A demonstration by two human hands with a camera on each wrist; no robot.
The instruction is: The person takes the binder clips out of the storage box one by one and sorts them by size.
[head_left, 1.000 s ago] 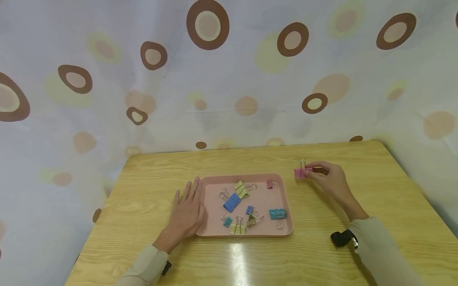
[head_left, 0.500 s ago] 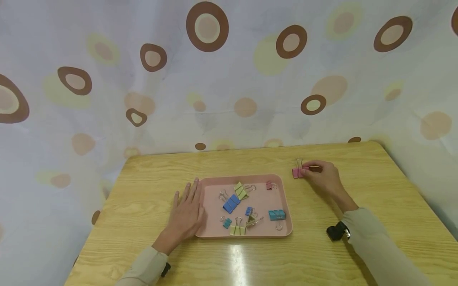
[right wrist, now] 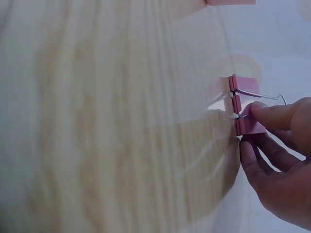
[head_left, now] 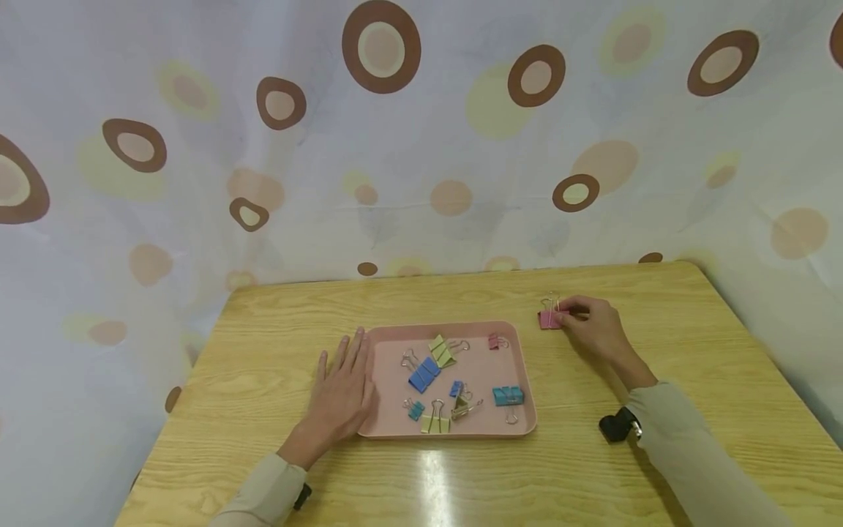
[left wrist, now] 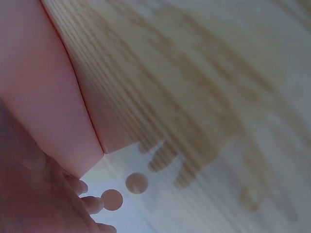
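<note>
A large pink binder clip (head_left: 548,320), wire handles up, stands at the tabletop to the right of the tray. My right hand (head_left: 596,329) pinches its right end between thumb and fingers. In the right wrist view the thumb lies over the face of the pink binder clip (right wrist: 250,83), and one silver handle sticks out past it. My left hand (head_left: 339,395) lies with straight fingers along the left side of the pink tray (head_left: 435,329). The left wrist view shows the left hand (left wrist: 43,189) against the outer wall of the tray (left wrist: 48,73).
Inside the tray lie several binder clips: a large blue one (head_left: 424,375), a yellow one (head_left: 442,352), a teal one (head_left: 508,396), a small pink one (head_left: 494,342) and others. The wooden table (head_left: 290,315) ends at a patterned curtain (head_left: 408,146).
The right hand has shifted slightly left with the pink binder clip, whose two handles now show spread apart. The left hand and tray stay in place.
</note>
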